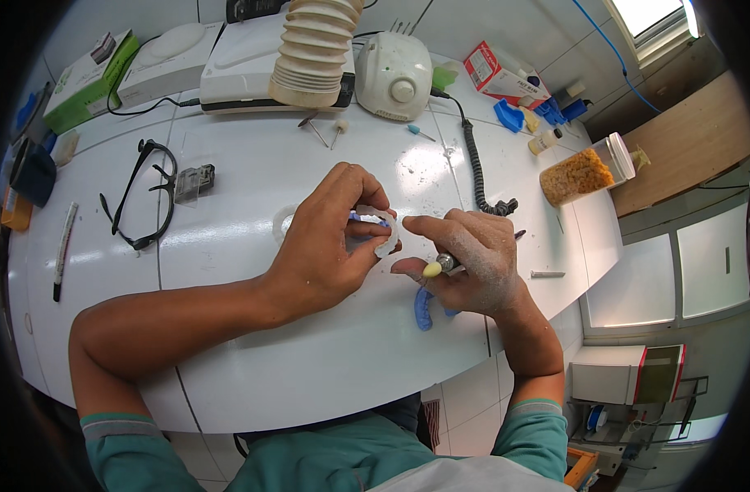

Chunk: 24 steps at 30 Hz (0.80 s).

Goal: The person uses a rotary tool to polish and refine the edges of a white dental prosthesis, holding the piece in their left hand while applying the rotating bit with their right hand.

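Note:
My left hand (321, 238) is closed around a white horseshoe-shaped dental piece (389, 239), raised above the table. Some blue material shows along its inner side, between my fingers. In my right hand (481, 258) is a rotary handpiece (446, 262), whose pale yellow rounded tip (431, 270) points toward the left hand, apart from the dental piece. White dust coats the back of that hand. Below it, partly covered, a blue arch-shaped dental piece (424, 310) lies on the table. Another whitish curved piece (283, 220) rests behind my left wrist, mostly hidden.
Black-framed glasses (171, 197) and a marker (65, 250) lie leftward. A ribbed suction hose (313, 53) hangs over the back, beside a white control unit (395, 75) with a coiled black cord (476, 160). Small burs (339, 131) lie nearby. A jar of orange granules (584, 172) stands right.

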Each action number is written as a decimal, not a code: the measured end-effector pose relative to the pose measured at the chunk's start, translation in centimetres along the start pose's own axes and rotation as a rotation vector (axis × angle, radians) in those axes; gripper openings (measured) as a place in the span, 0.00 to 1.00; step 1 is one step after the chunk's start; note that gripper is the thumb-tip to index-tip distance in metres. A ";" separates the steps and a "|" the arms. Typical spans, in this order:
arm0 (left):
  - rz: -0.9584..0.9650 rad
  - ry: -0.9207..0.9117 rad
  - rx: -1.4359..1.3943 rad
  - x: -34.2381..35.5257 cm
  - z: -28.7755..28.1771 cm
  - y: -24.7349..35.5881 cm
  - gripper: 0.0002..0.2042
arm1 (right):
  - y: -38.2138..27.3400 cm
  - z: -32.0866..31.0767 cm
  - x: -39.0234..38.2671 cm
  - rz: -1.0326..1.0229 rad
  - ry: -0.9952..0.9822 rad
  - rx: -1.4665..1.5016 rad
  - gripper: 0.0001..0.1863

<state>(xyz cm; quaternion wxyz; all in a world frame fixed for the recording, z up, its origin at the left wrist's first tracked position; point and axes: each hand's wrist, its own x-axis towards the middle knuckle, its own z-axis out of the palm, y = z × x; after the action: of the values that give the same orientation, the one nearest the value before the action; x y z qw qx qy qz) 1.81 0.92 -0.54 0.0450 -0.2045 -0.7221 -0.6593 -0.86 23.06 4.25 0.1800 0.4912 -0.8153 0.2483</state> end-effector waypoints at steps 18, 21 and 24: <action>-0.190 -0.024 -0.447 0.7 -1.1 -0.4 0.06 | 2.5 -0.1 -0.7 -0.197 0.022 -0.041 0.17; -0.170 -0.029 -0.445 0.6 -1.1 -0.5 0.07 | 2.1 -0.8 -0.4 -0.052 -0.064 -0.038 0.28; -0.150 -0.026 -0.478 0.5 -0.9 -0.6 0.07 | 2.5 -0.7 -0.8 0.112 -0.133 -0.102 0.37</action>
<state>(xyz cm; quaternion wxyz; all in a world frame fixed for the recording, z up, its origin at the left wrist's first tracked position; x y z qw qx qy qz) 0.95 0.09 -0.79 -0.0630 -0.1637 -0.5593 -0.8102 -2.68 25.00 3.77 0.1360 0.4502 -0.8633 0.1829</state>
